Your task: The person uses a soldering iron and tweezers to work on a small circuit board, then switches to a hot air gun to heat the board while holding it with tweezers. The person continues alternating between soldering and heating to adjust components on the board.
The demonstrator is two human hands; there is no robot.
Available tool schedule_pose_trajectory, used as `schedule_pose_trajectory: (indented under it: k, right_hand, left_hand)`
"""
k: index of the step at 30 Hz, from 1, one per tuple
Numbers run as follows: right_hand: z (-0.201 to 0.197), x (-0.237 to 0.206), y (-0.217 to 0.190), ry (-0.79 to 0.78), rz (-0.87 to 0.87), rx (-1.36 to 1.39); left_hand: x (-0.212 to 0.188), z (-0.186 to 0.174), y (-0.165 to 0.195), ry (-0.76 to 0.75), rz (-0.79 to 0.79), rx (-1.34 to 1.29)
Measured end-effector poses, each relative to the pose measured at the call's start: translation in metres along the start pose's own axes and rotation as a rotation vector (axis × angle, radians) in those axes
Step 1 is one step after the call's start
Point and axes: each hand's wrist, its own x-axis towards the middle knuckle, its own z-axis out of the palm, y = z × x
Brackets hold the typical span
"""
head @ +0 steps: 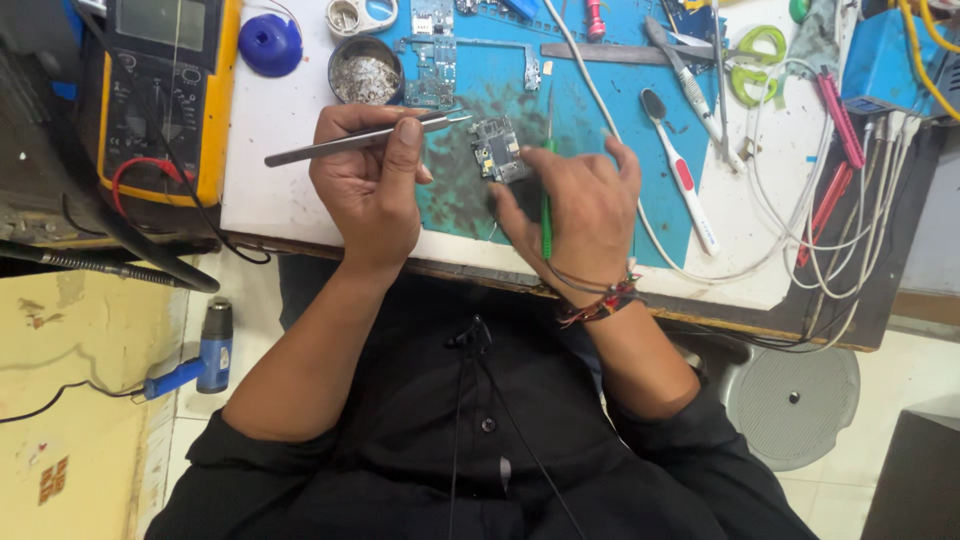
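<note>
The left hand [370, 185] pinched metal tweezers [365, 140], tips closed, pointing at a small circuit board [497, 150]. The right hand [580, 205] clamped that board over the blue mat [610, 110], a green tool [546, 205] tucked in its fingers. A yellow meter [165, 90] sat left, its top cut off. What lay in the round tin [365, 70] was hard to make out.

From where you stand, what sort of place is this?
Most likely a small electronics repair bench, probably for phones. The left hand holds tweezers over a small circuit board that the right hand steadies on a blue work mat. A yellow multimeter sits beside them.
</note>
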Motion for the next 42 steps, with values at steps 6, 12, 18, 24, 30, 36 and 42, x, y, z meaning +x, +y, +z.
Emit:
schedule_pose_trajectory:
  k: [6,12,18,24,30,36,42]
  right_hand:
    - [-0.001,0.008,0.008,-0.035,-0.117,0.219]
    - [-0.003,0.027,0.024,-0.177,-0.165,0.216]
    - [0.001,0.020,0.016,-0.064,-0.121,0.059]
    - [0.000,0.000,0.016,0.065,0.014,0.143]
    - [-0.006,-0.038,0.013,0.098,0.151,0.569]
    - [0.008,-0.063,0.025,0.162,0.416,0.810]
    - [0.004,-0.071,0.029,0.097,0.405,0.781]
  left_hand:
    - [0.000,-0.002,-0.001,0.000,-0.007,-0.001]
    - [-0.001,0.001,0.002,0.002,-0.060,0.012]
    - [-0.005,0.002,0.012,-0.066,-0.190,0.138]
    - [-0.016,0.005,0.026,-0.149,-0.209,0.382]
    - [-0.035,0.005,0.040,-0.226,-0.099,0.607]
    - [-0.038,0.008,0.043,-0.316,0.094,0.719]
    - [-0.043,0.006,0.046,-0.329,0.052,0.685]
